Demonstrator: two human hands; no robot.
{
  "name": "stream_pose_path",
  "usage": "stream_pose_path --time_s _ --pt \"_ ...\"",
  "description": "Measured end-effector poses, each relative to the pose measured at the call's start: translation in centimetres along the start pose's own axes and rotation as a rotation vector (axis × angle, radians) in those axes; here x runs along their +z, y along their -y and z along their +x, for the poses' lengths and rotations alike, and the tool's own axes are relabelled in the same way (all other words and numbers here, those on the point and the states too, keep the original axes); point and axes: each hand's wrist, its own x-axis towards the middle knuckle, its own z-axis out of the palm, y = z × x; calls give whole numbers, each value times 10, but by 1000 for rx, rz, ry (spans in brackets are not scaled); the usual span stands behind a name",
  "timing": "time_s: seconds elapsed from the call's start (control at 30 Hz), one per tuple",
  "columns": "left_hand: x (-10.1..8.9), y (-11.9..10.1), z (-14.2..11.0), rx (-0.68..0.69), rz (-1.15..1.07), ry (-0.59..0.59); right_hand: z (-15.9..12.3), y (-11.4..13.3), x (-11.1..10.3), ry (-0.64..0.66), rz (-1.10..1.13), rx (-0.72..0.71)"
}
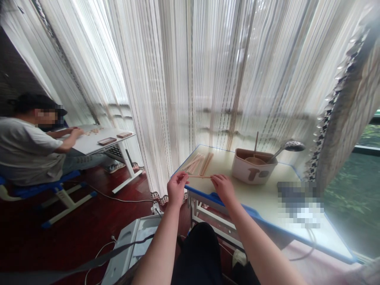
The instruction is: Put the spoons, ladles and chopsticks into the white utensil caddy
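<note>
In the head view, the left hand (177,186) and right hand (222,186) pinch a thin wooden stick (198,176) by its two ends, fingers drawn in narrow. It lies crosswise above the near edge of the blue-edged table (224,156). Just beyond it are two groups: pale sticks (193,162) fanned loosely on the left, and browner sticks (207,164) lined up close together on the right. The handling seems partway along: one group looks orderly, the other spread, and the held piece is not yet set down.

The fingers cover the stick's ends, and whether it is one stick or two pressed together cannot be told; nor can the groups be counted. The lettered caddy (252,172) hides the lower ends of a slotted ladle (293,146) and an upright rod (256,139). Pixelation masks something at the table's right side.
</note>
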Motion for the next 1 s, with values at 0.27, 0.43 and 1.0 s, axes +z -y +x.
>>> stream_pose_path --time_s 0.27,0.43,1.0 --pt "6 2 10 -38 -139 -12 -2 2 0 -84 2 37" --pt "20 17 9 -51 -91 56 -2 2 -2 -106 29 46" --pt "44 12 18 31 38 172 1 -1 1 -88 178 64"
